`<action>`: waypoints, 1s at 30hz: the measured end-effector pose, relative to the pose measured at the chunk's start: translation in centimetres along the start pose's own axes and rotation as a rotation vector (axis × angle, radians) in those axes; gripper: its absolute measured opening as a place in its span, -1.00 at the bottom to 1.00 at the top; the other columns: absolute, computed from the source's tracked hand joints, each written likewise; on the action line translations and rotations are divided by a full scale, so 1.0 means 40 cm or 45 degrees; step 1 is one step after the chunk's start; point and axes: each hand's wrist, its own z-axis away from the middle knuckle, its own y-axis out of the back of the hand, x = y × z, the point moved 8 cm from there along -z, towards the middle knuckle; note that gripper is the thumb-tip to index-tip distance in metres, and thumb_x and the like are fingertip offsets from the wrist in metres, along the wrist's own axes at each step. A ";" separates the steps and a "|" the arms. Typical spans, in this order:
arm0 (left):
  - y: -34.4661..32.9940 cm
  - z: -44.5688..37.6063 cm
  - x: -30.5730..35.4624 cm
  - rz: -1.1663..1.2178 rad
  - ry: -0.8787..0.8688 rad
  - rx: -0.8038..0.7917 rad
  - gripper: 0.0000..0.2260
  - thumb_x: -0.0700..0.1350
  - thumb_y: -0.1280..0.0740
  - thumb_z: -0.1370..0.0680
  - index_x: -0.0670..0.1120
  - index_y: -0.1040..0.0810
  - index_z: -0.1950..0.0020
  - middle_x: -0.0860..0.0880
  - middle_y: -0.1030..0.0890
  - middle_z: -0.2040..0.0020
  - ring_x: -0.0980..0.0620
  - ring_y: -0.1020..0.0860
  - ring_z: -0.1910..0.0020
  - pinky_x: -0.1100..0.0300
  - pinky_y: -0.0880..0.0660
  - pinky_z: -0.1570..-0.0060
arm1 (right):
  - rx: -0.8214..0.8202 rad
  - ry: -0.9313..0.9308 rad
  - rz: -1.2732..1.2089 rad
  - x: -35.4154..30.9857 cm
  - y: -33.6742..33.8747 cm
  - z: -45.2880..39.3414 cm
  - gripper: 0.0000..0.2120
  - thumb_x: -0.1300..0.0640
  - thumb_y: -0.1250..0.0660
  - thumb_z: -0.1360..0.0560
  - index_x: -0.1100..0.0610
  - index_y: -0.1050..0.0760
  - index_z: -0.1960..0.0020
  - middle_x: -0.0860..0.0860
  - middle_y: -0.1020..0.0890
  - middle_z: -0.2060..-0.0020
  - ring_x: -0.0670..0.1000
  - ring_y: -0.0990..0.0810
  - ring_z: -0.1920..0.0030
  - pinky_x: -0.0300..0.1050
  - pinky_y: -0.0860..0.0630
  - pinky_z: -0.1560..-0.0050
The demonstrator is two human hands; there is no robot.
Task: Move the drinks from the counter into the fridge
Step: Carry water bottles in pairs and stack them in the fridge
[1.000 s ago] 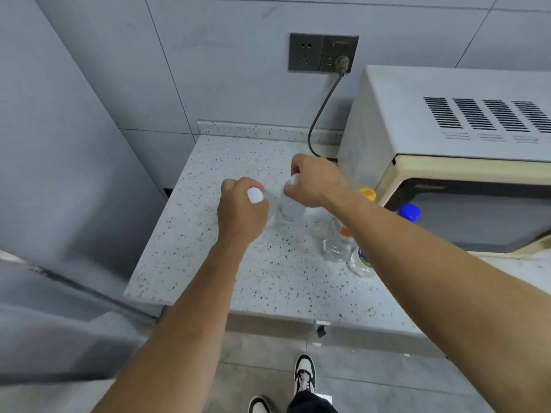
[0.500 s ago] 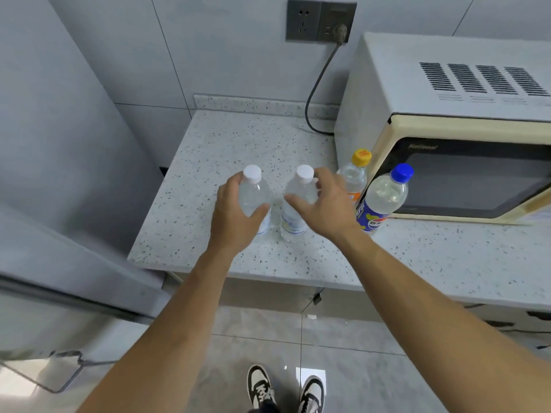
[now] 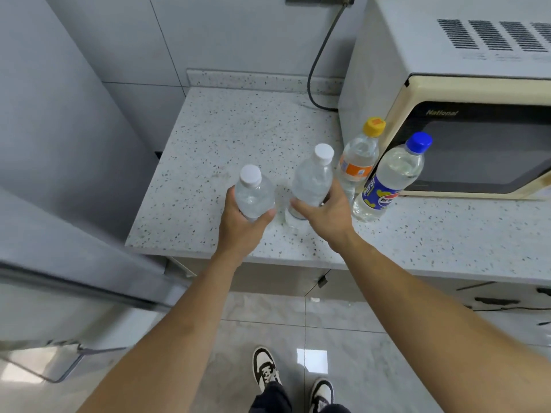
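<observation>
While standing at the speckled counter (image 3: 208, 162), seen from the head camera looking down past both forearms. Left hand (image 3: 241, 225) wrapped round the lower body of a clear water bottle (image 3: 253, 192) with a white cap, thumb on the bottle's right side, fingers curled behind its left. Cannot tell whether that bottle's base sits on the counter or hangs just above it. Right hand (image 3: 328, 216) gripping a second clear water bottle (image 3: 311, 181), also white-capped, thumb across the front of its lower half, fingers round the far right side; base of this one seen against the counter just below the thumb, bottle leaning slightly to the right. The two bottles side by side between the hands, close but apart.

Just right of the right hand, a bottle with a yellow cap and orange label (image 3: 357, 162), upright, standing on the counter. Beside that, further right and nearer the counter's front edge, a bottle with a blue cap and blue Pepsi label (image 3: 387, 180), leaning right in the wide-angle view. Both unheld, both in front of a cream microwave (image 3: 447, 84) marked National. A dark cable (image 3: 319, 61) running up the tiled wall beyond the right hand.

Left of the left hand and lower, the grey fridge (image 3: 59, 174), with a blurred grey edge and a wire rail (image 3: 68, 365) below it. Under the forearms, a pale tiled floor (image 3: 357, 368) and two black-and-white shoes (image 3: 265, 368).
</observation>
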 end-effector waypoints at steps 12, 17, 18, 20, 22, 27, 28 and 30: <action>0.012 0.405 -0.166 0.789 0.428 -0.010 -0.27 0.17 -0.59 -0.29 -0.04 -0.45 -0.37 -0.10 -0.63 -0.22 -0.09 -0.63 -0.15 -0.04 -0.61 -0.01 | -0.198 -0.424 -0.552 0.133 0.075 0.333 -0.68 0.06 -0.47 -0.33 0.08 -0.58 -0.08 0.05 -0.73 0.19 0.05 -0.72 0.19 -0.13 -0.63 0.26; -0.002 0.632 -0.212 1.023 0.670 0.092 -0.52 0.12 -0.33 -0.47 -0.15 -0.53 -0.28 -0.20 -0.69 -0.05 -0.13 -0.70 0.05 0.07 -0.63 0.21 | -0.541 -0.800 -0.729 0.213 0.043 0.507 -0.63 -0.10 -0.40 -0.46 0.16 -0.59 -0.10 0.12 -0.70 0.21 0.07 -0.70 0.26 -0.04 -0.63 0.26; 0.001 0.676 -0.225 1.051 0.714 0.112 -0.54 0.12 -0.32 -0.46 -0.15 -0.56 -0.22 -0.19 -0.71 0.02 -0.13 -0.70 0.12 0.07 -0.62 0.26 | -0.604 -0.842 -0.738 0.223 0.029 0.542 -0.57 -0.15 -0.42 -0.41 0.15 -0.60 -0.10 0.12 -0.70 0.22 0.08 -0.70 0.27 -0.04 -0.63 0.26; 0.016 0.764 -0.250 1.114 0.780 0.167 -0.54 0.12 -0.33 -0.44 -0.18 -0.59 -0.17 -0.20 -0.70 0.08 -0.14 -0.69 0.19 0.03 -0.62 0.28 | -0.723 -0.884 -0.727 0.236 -0.006 0.610 -0.44 -0.20 -0.45 -0.33 0.18 -0.59 -0.15 0.15 -0.69 0.19 0.10 -0.70 0.25 -0.02 -0.63 0.25; 0.050 0.844 -0.278 1.131 0.802 0.271 -0.51 0.14 -0.34 -0.41 -0.18 -0.59 -0.17 -0.23 -0.68 0.06 -0.15 -0.68 0.19 0.01 -0.62 0.28 | -0.830 -0.903 -0.692 0.239 -0.051 0.677 -0.36 -0.22 -0.45 -0.31 0.19 -0.56 -0.22 0.17 -0.69 0.15 0.12 -0.70 0.21 -0.02 -0.63 0.22; 0.161 1.034 -0.356 1.264 0.850 0.531 -0.45 0.22 -0.36 -0.38 -0.21 -0.61 -0.11 -0.21 -0.67 0.15 -0.11 -0.67 0.29 0.04 -0.63 0.32 | -1.030 -0.899 -0.507 0.231 -0.193 0.847 -0.38 -0.21 -0.43 -0.38 0.16 -0.50 -0.29 0.19 -0.71 0.04 0.17 -0.71 0.09 0.11 -0.65 0.06; 0.185 1.064 -0.373 1.308 0.851 0.574 -0.45 0.24 -0.35 -0.39 -0.22 -0.62 -0.09 -0.20 -0.67 0.17 -0.10 -0.66 0.30 0.05 -0.63 0.32 | -1.048 -0.889 -0.465 0.232 -0.222 0.876 -0.42 -0.18 -0.42 -0.42 0.14 -0.47 -0.30 0.20 -0.70 -0.02 0.20 -0.70 0.02 0.18 -0.64 -0.04; 0.239 1.114 -0.404 1.367 0.838 0.657 -0.47 0.25 -0.34 -0.40 -0.21 -0.64 -0.03 -0.18 -0.67 0.20 -0.08 -0.66 0.32 0.09 -0.62 0.37 | -1.092 -0.868 -0.388 0.231 -0.280 0.928 -0.49 -0.15 -0.42 -0.46 0.10 -0.46 -0.29 0.19 -0.69 -0.07 0.23 -0.69 -0.05 0.25 -0.59 -0.15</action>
